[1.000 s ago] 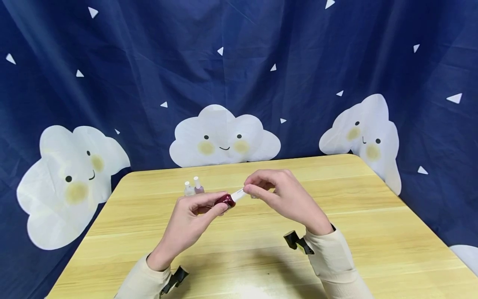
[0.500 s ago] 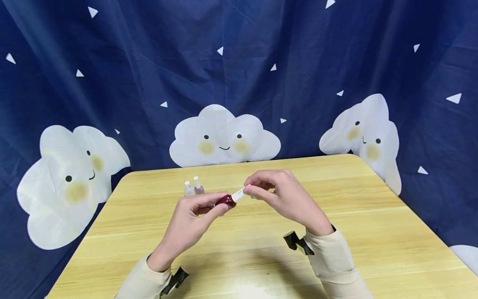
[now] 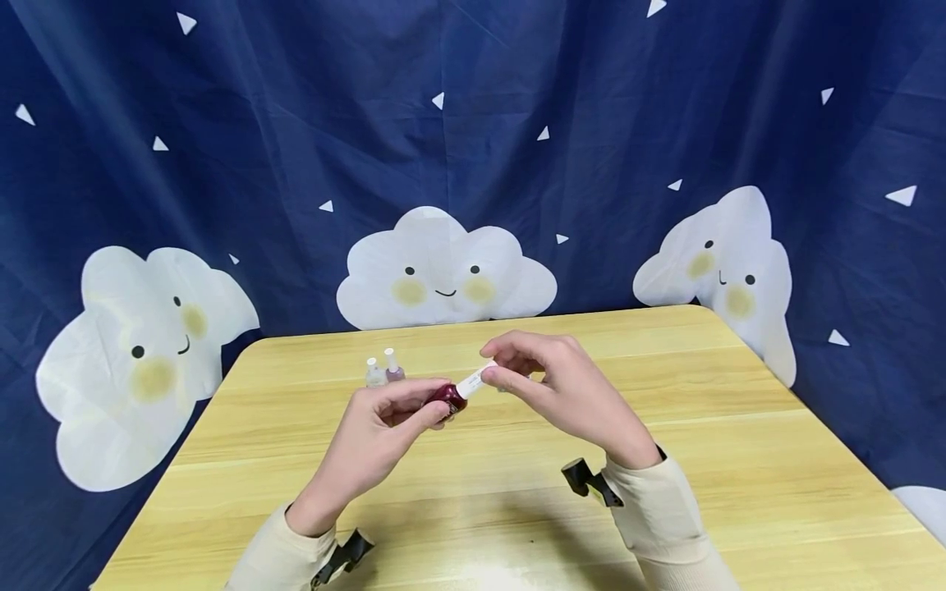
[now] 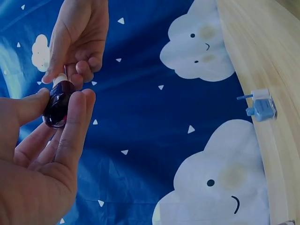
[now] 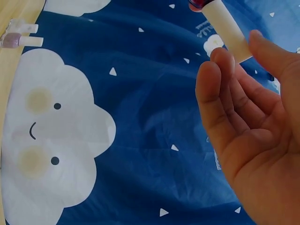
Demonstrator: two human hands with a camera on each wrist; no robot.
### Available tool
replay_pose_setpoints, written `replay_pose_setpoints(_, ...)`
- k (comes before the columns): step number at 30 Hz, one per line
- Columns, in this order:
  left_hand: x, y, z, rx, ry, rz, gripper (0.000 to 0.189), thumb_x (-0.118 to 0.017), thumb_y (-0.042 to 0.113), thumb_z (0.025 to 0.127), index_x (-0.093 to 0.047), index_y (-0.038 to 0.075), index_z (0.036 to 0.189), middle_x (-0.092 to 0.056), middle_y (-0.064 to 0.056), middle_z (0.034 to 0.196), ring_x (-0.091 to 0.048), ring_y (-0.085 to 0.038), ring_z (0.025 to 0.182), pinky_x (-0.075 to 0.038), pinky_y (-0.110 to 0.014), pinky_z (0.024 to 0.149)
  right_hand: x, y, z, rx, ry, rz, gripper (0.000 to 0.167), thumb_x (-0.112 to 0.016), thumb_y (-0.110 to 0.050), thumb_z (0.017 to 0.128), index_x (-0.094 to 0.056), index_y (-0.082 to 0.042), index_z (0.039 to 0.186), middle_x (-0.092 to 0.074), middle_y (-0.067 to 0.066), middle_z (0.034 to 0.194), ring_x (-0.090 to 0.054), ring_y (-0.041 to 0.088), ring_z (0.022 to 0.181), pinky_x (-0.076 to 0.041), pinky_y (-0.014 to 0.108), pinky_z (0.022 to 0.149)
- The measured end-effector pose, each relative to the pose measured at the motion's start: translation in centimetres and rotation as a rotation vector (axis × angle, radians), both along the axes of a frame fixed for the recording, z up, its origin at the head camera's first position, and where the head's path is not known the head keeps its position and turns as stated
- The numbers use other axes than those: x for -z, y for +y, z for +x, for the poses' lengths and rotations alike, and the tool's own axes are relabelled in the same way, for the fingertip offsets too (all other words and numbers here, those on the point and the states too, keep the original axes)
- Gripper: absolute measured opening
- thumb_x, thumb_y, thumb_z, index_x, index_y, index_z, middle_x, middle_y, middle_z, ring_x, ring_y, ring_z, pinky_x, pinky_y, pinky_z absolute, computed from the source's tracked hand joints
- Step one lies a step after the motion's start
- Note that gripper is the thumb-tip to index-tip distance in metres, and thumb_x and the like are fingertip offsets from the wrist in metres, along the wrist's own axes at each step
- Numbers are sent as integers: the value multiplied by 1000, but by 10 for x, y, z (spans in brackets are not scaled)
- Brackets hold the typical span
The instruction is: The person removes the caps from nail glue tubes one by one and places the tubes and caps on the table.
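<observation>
In the head view my left hand grips a dark red nail polish bottle by its glass body, tilted above the table, between thumb and fingers. Its long white cap points up to the right. At the free end of that cap, my right hand has its thumb below and curled fingers above. The right wrist view shows the white cap between thumb and fingertips. The cap sits against the red glass, as the left wrist view shows the red bottle and right fingers close together.
A clear bottle and a lilac bottle, both white-capped, stand at the table's back left. A pale uncapped bottle stands beside its cap, brush pointing up. A blue cloud-print curtain hangs behind the table.
My right fingertips have shifted slightly on the white cap, the index finger lifting a little so that more of the cap's end shows. My left hand and the red bottle hardly move.
</observation>
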State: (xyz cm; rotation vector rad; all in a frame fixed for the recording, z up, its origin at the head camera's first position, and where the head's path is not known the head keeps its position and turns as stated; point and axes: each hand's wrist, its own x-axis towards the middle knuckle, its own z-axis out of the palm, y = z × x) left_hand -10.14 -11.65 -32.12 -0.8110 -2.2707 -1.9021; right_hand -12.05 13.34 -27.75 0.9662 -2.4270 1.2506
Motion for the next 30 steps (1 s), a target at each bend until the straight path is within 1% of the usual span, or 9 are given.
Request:
replay_pose_setpoints(3,-1,1,1,-7,7,6,26,-71,4,96,-72,0,121,-77,-15,108,-77,-22,91,-64,-35,81,0,0,0,6,-9,-4,9,-74,-24,96,-73,-18,102,-69,-14,82,-65,4,73,-60,25,72)
replay_pose_setpoints(7,-2,2,2,-33,16,-2,24,-73,8,95,-75,5,119,-78,-11,105,-77,-19,90,-64,-34,81,0,1,0,10,-4,-1,5,-75,-23,96,-73,-19,97,-70,-12,81,-65,5,72,-59,26,71)
replay_pose_setpoints(12,-1,4,3,-49,60,-31,22,-73,10,96,-76,10,118,-78,-5,104,-76,-19,89,-65,-34,80,0,2,0,0,17,5,5,-75,-22,95,-74,-18,97,-71,-9,81,-64,4,72,-59,25,71)
replay_pose_setpoints(16,0,3,2,-43,93,-44,24,-70,9,97,-75,6,120,-78,-7,105,-75,-16,88,-65,-32,79,-1,2,0,-11,34,7,7,-76,-21,94,-75,-16,98,-70,-11,82,-64,4,73,-59,25,71)
replay_pose_setpoints(21,0,2,2,-36,92,-42,25,-70,8,97,-74,3,121,-78,-10,105,-75,-13,87,-65,-32,79,-2,2,1,-18,42,7,8,-77,-19,94,-75,-15,99,-71,-9,83,-65,3,73,-60,25,72)
replay_pose_setpoints(26,0,1,2,-43,105,-44,24,-71,8,97,-75,5,120,-78,-8,104,-75,-13,86,-65,-32,79,-2,1,3,-22,18,10,5,-73,-22,97,-73,-18,99,-69,-12,82,-64,4,73,-59,25,70)
replay_pose_setpoints(30,-1,1,3,-52,100,-40,23,-72,10,96,-76,9,119,-78,-5,104,-75,-14,87,-65,-33,79,-3,1,4,-15,-17,10,5,-71,-23,99,-71,-20,102,-68,-14,83,-65,6,74,-60,26,73)
